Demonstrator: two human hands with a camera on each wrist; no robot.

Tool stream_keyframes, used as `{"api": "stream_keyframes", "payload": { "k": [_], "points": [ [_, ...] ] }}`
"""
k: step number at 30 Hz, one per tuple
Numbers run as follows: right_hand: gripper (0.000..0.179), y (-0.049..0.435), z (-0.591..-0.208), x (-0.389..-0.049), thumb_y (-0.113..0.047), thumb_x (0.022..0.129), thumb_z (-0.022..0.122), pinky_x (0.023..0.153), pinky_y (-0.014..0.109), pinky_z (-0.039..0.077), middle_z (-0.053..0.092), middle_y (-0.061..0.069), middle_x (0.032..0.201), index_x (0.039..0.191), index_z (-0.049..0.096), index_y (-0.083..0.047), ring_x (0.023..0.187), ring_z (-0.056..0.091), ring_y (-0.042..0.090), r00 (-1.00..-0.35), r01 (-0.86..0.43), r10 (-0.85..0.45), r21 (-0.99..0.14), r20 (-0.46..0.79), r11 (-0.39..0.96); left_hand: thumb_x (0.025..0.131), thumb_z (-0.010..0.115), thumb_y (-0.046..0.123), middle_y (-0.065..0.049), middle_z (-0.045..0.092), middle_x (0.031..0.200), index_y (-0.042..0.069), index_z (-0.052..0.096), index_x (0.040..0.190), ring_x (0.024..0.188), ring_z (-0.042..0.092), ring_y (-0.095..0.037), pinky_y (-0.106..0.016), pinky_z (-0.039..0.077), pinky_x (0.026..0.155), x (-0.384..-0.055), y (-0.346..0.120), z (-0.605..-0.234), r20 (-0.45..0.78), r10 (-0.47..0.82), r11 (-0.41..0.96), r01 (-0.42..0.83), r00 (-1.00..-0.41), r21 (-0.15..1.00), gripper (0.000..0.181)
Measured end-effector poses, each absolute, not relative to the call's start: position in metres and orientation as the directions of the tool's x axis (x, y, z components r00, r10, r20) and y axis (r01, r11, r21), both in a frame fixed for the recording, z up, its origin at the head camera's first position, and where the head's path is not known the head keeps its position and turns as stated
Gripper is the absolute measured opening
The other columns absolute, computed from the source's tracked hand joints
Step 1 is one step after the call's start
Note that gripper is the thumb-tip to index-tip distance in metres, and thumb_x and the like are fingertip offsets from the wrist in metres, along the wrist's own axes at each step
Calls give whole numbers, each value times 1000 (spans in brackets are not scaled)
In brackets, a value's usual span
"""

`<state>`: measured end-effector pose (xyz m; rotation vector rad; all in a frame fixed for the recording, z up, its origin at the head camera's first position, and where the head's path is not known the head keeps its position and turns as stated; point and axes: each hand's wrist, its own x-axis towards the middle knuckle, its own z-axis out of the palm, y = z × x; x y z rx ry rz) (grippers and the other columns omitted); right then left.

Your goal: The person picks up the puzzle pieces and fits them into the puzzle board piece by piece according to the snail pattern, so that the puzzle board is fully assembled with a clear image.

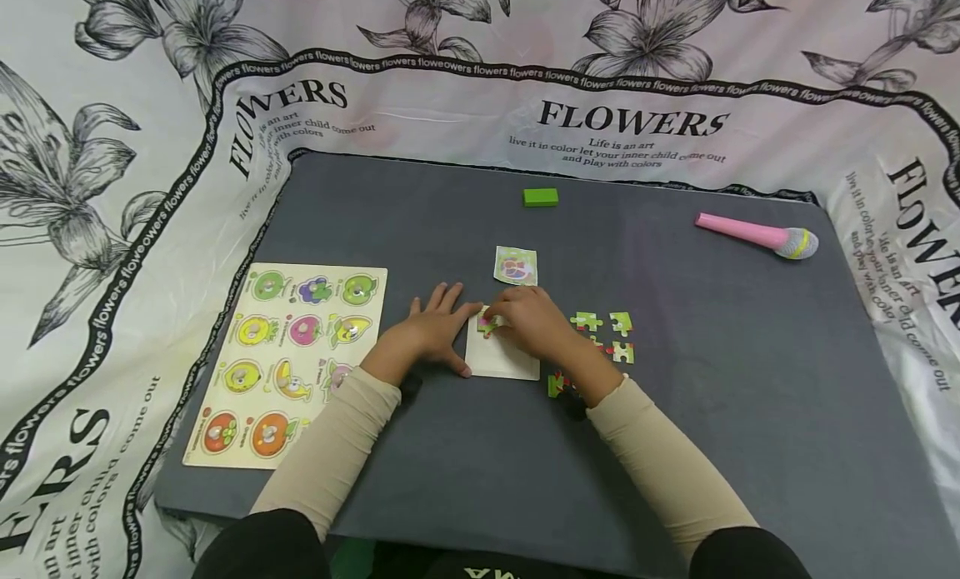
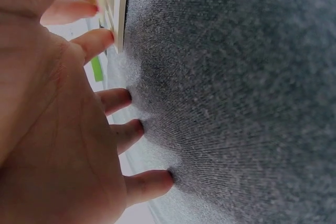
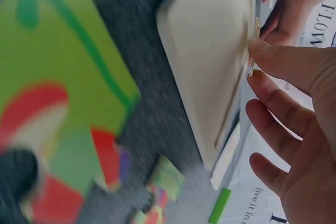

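A small white puzzle tray (image 1: pixel 502 364) lies on the grey table between both hands. My left hand (image 1: pixel 426 336) rests spread at its left side. In the left wrist view that hand's fingertips (image 2: pixel 167 180) press on the grey cloth, and the index fingertip meets the tray's edge. With thumb and index finger, my right hand (image 1: pixel 534 322) pinches a jigsaw piece (image 1: pixel 487 323) at the tray's upper left corner. The piece shows nearly edge-on in the right wrist view. Several loose jigsaw pieces (image 1: pixel 622 351) lie to the right of the tray, some partly hidden by the right wrist.
Just beyond the tray is a small picture card (image 1: pixel 515 254). A fruit puzzle board (image 1: pixel 225 459) lies at the left, partly under the left forearm. Farther back are a green block (image 1: pixel 540 197) and a pink toy microphone (image 1: pixel 742 231). Flower-printed cloth (image 1: pixel 450 112) surrounds the table.
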<state>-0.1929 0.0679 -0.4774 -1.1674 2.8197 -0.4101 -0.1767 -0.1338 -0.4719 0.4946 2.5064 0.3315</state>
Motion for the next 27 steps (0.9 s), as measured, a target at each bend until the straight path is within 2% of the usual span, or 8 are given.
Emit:
{"api": "stream_keyframes", "payload": {
  "k": [13,21,27],
  "points": [
    [19,66,-488,-194,-20,87,74,100,48,41,68,1,110,106,75,-17,108,60,25,-717,-686,-693,-253,76,682,68,83,54,-14,-6,163,27,20,156,148,-12,-37,-68,6,112,-177,-130,-470,-491,404,907,270,-772,322,112],
    [22,69,-484,-193,-24,89,72,101,50,40,66,2,112,110,74,-18,111,58,26,-720,-678,-693,-255,37,690,67,84,53,-15,-5,163,27,20,156,148,-11,-37,-69,7,111,-176,-129,-469,-495,402,908,267,-770,323,112],
    [27,98,-471,-192,-21,89,72,106,52,36,66,6,116,115,71,-14,116,56,30,-769,-623,-638,-262,36,737,66,85,51,-16,-4,163,25,22,155,148,-9,-39,-69,7,111,-174,-128,-468,-479,404,905,264,-779,334,112]
  ]
}}
